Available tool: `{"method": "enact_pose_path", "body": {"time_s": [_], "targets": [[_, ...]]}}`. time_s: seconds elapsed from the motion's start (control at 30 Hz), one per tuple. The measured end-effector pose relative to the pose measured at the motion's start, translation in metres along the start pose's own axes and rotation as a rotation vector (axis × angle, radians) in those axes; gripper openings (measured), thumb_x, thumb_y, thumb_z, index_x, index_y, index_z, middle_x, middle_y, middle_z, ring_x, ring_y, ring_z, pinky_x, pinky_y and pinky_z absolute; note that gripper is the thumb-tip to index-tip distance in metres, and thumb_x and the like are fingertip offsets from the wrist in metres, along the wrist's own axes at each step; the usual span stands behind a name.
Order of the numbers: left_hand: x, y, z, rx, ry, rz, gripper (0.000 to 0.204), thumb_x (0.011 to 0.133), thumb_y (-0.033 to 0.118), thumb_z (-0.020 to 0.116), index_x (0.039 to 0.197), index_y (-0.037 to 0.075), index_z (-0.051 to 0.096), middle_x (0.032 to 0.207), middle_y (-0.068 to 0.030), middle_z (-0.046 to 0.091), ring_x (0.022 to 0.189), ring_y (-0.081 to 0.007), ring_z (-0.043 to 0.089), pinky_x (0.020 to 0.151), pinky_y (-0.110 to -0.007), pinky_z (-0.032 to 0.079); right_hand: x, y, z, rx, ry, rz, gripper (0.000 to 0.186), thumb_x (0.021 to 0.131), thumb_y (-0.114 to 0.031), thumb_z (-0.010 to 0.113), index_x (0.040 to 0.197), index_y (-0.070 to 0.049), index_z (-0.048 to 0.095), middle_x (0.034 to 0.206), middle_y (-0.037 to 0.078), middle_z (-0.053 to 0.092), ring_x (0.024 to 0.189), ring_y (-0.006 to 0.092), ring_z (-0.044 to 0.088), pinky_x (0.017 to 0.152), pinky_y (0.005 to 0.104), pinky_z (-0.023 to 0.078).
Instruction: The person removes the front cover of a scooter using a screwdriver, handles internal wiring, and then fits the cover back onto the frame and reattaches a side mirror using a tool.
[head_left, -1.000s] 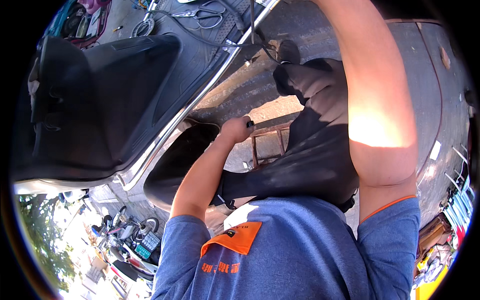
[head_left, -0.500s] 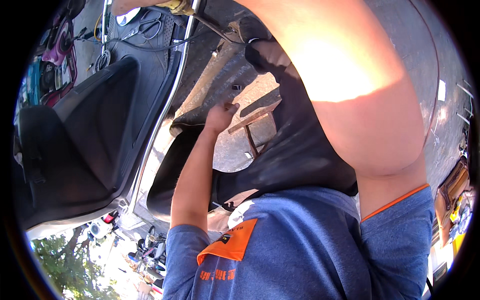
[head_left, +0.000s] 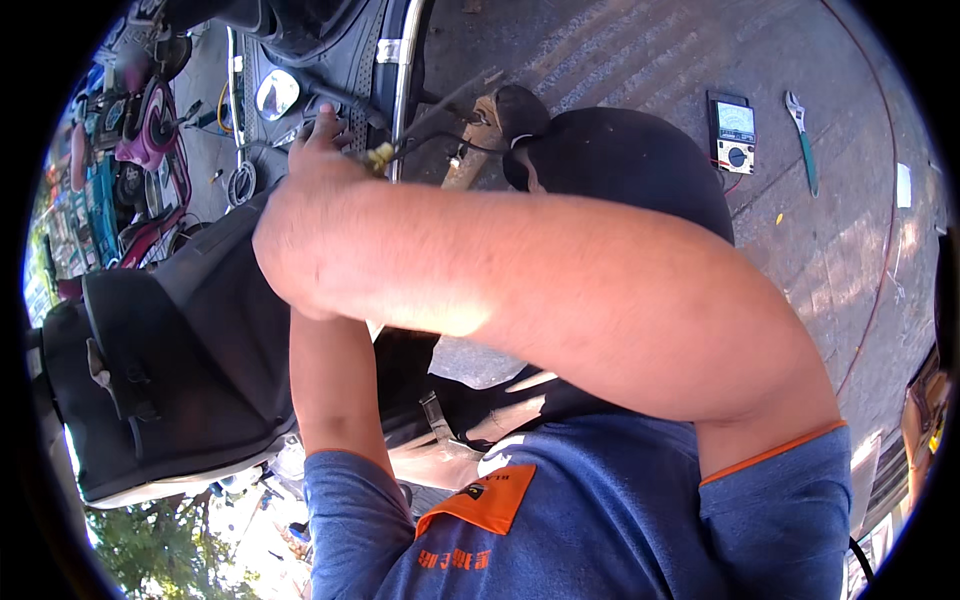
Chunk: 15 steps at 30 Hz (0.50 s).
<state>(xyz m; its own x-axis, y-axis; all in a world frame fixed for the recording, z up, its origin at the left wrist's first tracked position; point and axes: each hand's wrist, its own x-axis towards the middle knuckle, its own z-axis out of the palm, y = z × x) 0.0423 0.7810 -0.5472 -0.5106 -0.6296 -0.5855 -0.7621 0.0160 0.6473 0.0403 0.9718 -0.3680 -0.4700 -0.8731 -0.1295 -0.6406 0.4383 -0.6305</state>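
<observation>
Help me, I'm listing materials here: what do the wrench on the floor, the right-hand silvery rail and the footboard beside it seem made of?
Wrench: grey metal head, probably steel, dull sheen; evenly green handle, perhaps plastic-coated. Rail: likely chromed or polished metal, given its bright reflections. Footboard: matt plastic or rubber, judging by its dotted, moulded-looking surface.

The grey floor (head_left: 840, 280), worn and streaked with light, carries an analogue meter (head_left: 735, 135) with a pale dial and a red lead; just to its right lies an adjustable wrench (head_left: 804, 145) with a green handle; a small yellow scrap (head_left: 780, 218), a white rectangular piece (head_left: 904, 186) and a thin reddish cord (head_left: 888, 200) lie farther out. The dark, textured footboard (head_left: 352, 68) holds a round, shiny disc (head_left: 278, 95); near that sits a metal tool (head_left: 288, 135), partly hidden.
</observation>
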Motion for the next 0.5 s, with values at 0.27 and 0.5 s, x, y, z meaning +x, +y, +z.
{"method": "enact_pose_path", "body": {"time_s": [0.27,0.5], "targets": [[0.061,-0.006,0.027,0.673,0.099,0.424,0.065,0.083,0.057,0.081,0.099,-0.006,0.075,0.111,-0.0297,0.075,0.113,-0.0440,0.070,0.100,-0.045,0.051,0.017,-0.001,0.009,0.106,-0.041,-0.028,0.035,0.088,-0.021,0.070,0.120,-0.012,0.080,0.123,0.013,0.076,0.107,0.0311,0.076,0.089,0.0460,0.062],[0.102,-0.039,-0.008,0.866,0.267,0.574,0.071,0.082,0.047,0.071,0.124,-0.010,0.067,0.127,-0.0352,0.067,0.123,-0.0523,0.062,0.109,-0.049,0.046,0.007,-0.003,0.014,0.167,-0.016,-0.031,0.034,0.088,-0.021,0.070,0.118,-0.011,0.081,0.120,0.014,0.077,0.106,0.0311,0.076,0.089,0.0457,0.061]]}}
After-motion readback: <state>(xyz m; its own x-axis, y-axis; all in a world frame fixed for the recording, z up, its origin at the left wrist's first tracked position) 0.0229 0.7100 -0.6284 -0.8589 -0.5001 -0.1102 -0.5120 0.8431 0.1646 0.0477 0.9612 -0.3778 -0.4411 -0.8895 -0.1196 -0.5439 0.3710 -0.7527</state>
